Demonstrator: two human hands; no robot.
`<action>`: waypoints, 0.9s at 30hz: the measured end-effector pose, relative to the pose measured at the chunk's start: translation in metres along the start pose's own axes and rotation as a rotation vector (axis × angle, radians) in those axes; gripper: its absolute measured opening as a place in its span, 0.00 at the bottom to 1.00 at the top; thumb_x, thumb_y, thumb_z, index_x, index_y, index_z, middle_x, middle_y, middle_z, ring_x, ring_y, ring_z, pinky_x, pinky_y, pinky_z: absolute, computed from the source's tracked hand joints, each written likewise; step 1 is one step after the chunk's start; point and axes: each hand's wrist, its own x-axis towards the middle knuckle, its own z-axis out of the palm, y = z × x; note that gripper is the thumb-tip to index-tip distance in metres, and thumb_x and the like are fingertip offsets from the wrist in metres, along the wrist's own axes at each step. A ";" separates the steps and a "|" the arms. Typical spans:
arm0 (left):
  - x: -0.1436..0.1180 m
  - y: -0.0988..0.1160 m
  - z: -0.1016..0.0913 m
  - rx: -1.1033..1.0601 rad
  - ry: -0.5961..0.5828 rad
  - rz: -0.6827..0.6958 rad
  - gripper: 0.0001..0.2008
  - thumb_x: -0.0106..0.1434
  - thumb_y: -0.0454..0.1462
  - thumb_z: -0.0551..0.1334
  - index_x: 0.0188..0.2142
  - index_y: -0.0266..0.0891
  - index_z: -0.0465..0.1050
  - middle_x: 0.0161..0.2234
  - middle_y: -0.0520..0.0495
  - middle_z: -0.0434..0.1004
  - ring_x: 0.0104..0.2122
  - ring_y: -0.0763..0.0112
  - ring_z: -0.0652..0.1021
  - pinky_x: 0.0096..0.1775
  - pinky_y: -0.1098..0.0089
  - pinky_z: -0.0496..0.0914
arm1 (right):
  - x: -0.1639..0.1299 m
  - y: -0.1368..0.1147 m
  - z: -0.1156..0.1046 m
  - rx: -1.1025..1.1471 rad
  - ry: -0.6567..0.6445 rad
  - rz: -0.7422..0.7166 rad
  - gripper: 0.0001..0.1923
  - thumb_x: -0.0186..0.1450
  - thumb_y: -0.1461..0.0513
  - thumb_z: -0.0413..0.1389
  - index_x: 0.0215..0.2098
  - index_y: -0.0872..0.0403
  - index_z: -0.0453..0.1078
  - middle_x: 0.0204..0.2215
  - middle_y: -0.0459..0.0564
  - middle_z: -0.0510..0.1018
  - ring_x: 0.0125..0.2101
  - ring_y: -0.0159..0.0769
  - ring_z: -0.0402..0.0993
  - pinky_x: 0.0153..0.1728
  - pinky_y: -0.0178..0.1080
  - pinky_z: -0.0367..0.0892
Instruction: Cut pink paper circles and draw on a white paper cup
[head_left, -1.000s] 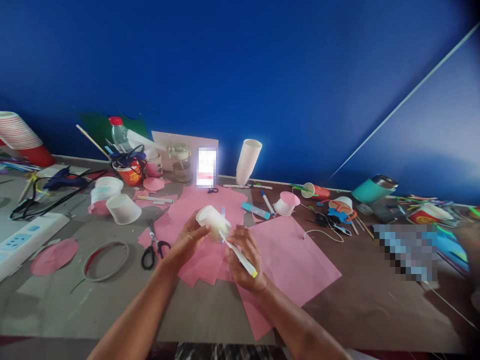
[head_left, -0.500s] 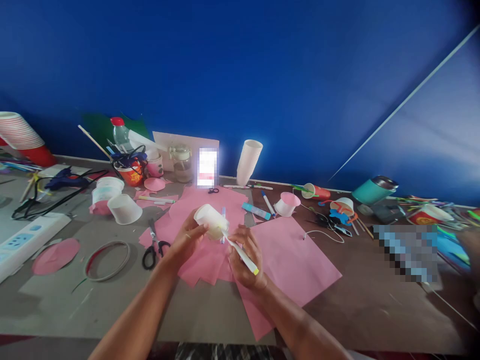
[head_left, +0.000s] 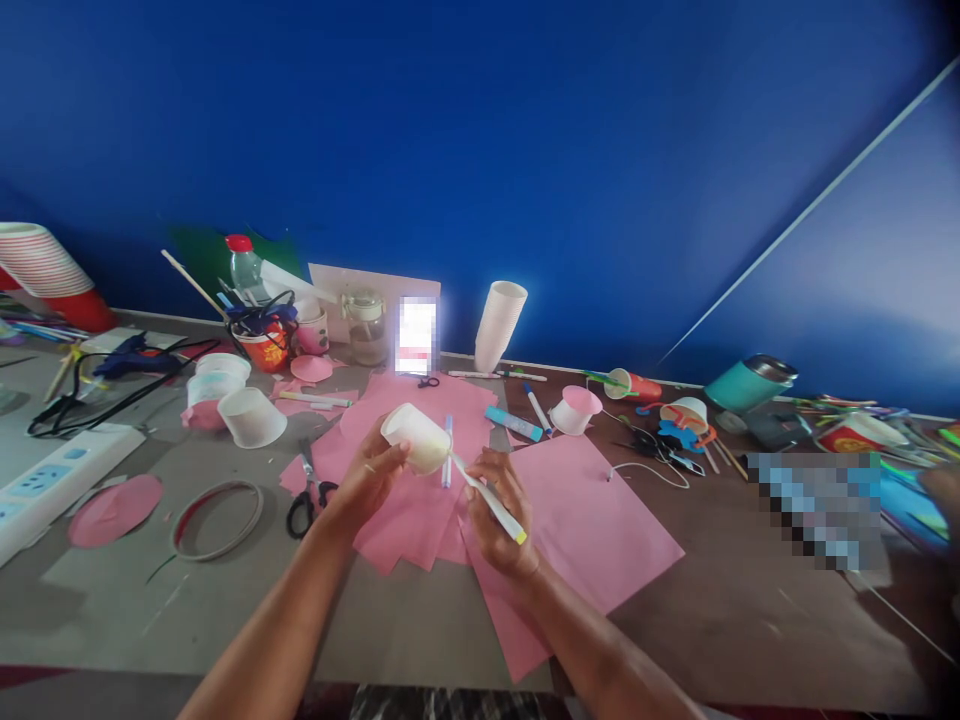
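Tilted on its side, a white paper cup (head_left: pixel 417 438) is gripped by my left hand (head_left: pixel 373 467), with the thumb along its side. A faint yellow tint shows on the cup near its right end. My right hand (head_left: pixel 501 510) is closed around a white marker (head_left: pixel 499 507) with a yellow end, its tip pointing at the cup's right end; whether it touches I cannot tell. Below both hands lie pink paper sheets (head_left: pixel 412 520). Black-handled scissors (head_left: pixel 306 503) rest left of my left forearm. A blue-and-white marker (head_left: pixel 448 465) lies just behind the cup.
On the left are a roll of tape (head_left: pixel 217 520), a power strip (head_left: pixel 52 480) and a white cup (head_left: pixel 253 417). A lit phone (head_left: pixel 417 335) and a leaning cup stack (head_left: pixel 501 325) stand at the back. Rightward lie a glue stick (head_left: pixel 513 423) and a teal flask (head_left: pixel 750 383).
The cup in my left hand has shifted slightly left and up and turned a little. My right hand with the marker has moved slightly right, away from the cup's middle.
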 end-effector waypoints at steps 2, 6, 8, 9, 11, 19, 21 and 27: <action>-0.001 -0.001 0.000 0.012 -0.015 -0.015 0.28 0.54 0.42 0.71 0.54 0.43 0.70 0.40 0.46 0.77 0.40 0.64 0.76 0.38 0.70 0.69 | -0.001 -0.003 0.000 0.003 -0.024 -0.024 0.10 0.66 0.66 0.51 0.44 0.48 0.67 0.34 0.49 0.73 0.38 0.41 0.73 0.49 0.56 0.69; -0.003 -0.002 0.002 0.035 -0.043 -0.037 0.28 0.55 0.42 0.71 0.55 0.43 0.70 0.41 0.45 0.78 0.42 0.61 0.76 0.38 0.69 0.69 | -0.003 -0.005 0.001 0.011 -0.059 -0.038 0.12 0.65 0.65 0.52 0.46 0.48 0.68 0.34 0.50 0.74 0.39 0.42 0.73 0.49 0.56 0.70; -0.003 -0.002 0.004 0.039 -0.053 -0.047 0.29 0.55 0.42 0.71 0.55 0.43 0.69 0.42 0.45 0.78 0.42 0.61 0.77 0.38 0.69 0.69 | -0.004 -0.004 0.002 0.017 -0.058 -0.046 0.12 0.65 0.66 0.52 0.46 0.49 0.69 0.35 0.50 0.73 0.39 0.42 0.73 0.48 0.55 0.71; -0.004 -0.003 0.004 0.039 -0.054 -0.050 0.29 0.54 0.42 0.71 0.55 0.43 0.69 0.42 0.45 0.78 0.42 0.61 0.77 0.38 0.69 0.69 | -0.004 -0.004 0.003 0.018 -0.055 -0.052 0.13 0.64 0.67 0.52 0.46 0.49 0.69 0.35 0.50 0.73 0.39 0.42 0.73 0.48 0.55 0.71; -0.004 -0.003 0.006 0.045 -0.047 -0.048 0.30 0.54 0.42 0.72 0.55 0.43 0.69 0.42 0.45 0.78 0.42 0.60 0.77 0.38 0.69 0.68 | -0.004 -0.003 0.004 0.013 -0.041 -0.059 0.14 0.64 0.68 0.52 0.46 0.49 0.69 0.35 0.51 0.73 0.39 0.41 0.73 0.48 0.54 0.71; -0.005 -0.004 0.008 0.089 -0.038 -0.064 0.30 0.54 0.41 0.72 0.55 0.43 0.70 0.41 0.46 0.78 0.40 0.62 0.76 0.37 0.70 0.68 | -0.004 -0.001 0.006 -0.014 -0.026 -0.075 0.14 0.63 0.68 0.53 0.46 0.49 0.69 0.37 0.51 0.73 0.39 0.41 0.73 0.48 0.52 0.71; -0.005 -0.004 0.009 0.083 -0.037 -0.063 0.30 0.53 0.41 0.72 0.55 0.43 0.70 0.40 0.46 0.78 0.40 0.63 0.76 0.38 0.69 0.68 | -0.005 0.000 0.006 -0.014 -0.022 -0.076 0.14 0.64 0.68 0.52 0.46 0.49 0.68 0.37 0.51 0.73 0.39 0.41 0.74 0.49 0.52 0.71; -0.005 -0.003 0.010 0.076 -0.023 -0.073 0.31 0.52 0.41 0.73 0.55 0.43 0.70 0.40 0.47 0.78 0.38 0.65 0.76 0.38 0.69 0.68 | -0.006 0.002 0.008 0.000 -0.017 -0.080 0.14 0.63 0.68 0.53 0.46 0.49 0.69 0.38 0.51 0.73 0.40 0.42 0.74 0.49 0.52 0.71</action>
